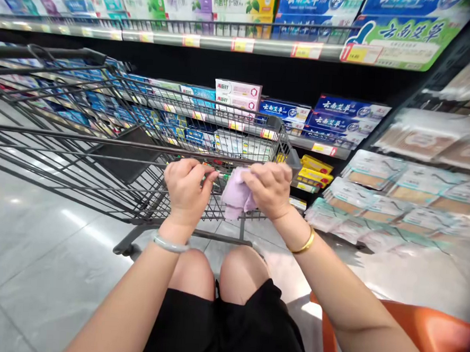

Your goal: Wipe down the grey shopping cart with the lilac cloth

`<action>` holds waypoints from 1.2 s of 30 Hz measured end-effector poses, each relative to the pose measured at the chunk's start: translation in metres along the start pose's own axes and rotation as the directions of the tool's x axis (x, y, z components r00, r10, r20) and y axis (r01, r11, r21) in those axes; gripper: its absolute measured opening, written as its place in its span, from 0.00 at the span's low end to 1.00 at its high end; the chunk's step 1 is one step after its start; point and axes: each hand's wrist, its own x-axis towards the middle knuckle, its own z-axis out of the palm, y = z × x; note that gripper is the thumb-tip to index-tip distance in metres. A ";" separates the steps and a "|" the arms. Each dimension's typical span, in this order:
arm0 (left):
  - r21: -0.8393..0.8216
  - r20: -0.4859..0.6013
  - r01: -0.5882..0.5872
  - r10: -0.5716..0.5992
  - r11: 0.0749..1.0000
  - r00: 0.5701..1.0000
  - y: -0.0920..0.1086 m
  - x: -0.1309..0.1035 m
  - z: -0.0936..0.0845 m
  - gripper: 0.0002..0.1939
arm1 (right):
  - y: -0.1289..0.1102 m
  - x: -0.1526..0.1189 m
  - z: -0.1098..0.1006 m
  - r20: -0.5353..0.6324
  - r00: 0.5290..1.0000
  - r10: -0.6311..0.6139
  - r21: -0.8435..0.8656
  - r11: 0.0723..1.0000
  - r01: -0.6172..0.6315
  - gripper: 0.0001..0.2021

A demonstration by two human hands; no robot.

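Note:
A grey wire shopping cart (137, 144) stands sideways in front of my knees. My left hand (188, 189) is closed at its near top rail, the fingers curled over the wire and partly hidden, the thumb near the index finger. A light purple cloth (237, 194) is bunched in my right hand (269, 187), hanging down against the cart's near side. The right fingers are closed around the cloth beside the rail, close to the cart's right corner.
Shelves of boxed toothpaste (240, 94) run behind the cart. Hanging packs (378, 171) fill a rack at right. An orange plastic object (428, 326) is beside my right forearm. Grey floor tiles (47, 249) extend at left.

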 end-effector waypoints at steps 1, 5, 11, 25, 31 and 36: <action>-0.003 -0.004 0.002 -0.002 1.000 1.000 0.000 0.000 0.000 0.11 | -0.003 -0.007 0.001 0.015 0.999 -0.028 0.016 0.999 0.028 0.06; -0.010 0.011 0.002 -0.001 1.000 1.000 0.002 0.002 -0.001 0.11 | -0.012 -0.027 -0.001 0.038 0.995 -0.093 0.057 0.994 0.091 0.05; 0.095 0.035 0.008 -0.011 0.995 0.999 0.009 0.001 -0.012 0.10 | 0.009 0.006 -0.007 -0.058 0.998 0.017 -0.003 1.000 -0.017 0.05; 0.054 0.302 -0.102 0.081 0.993 0.950 0.046 0.054 -0.001 0.19 | 0.022 -0.006 -0.009 0.026 0.999 0.023 0.057 0.998 -0.024 0.07; 0.149 0.307 -0.143 0.092 0.978 0.947 0.041 0.051 0.003 0.20 | -0.001 -0.049 -0.012 0.097 0.991 -0.095 0.106 0.991 0.084 0.04; 0.166 0.285 -0.157 0.105 0.974 0.953 0.040 0.050 0.002 0.20 | 0.004 -0.039 -0.019 0.085 0.995 -0.057 0.083 0.995 0.050 0.04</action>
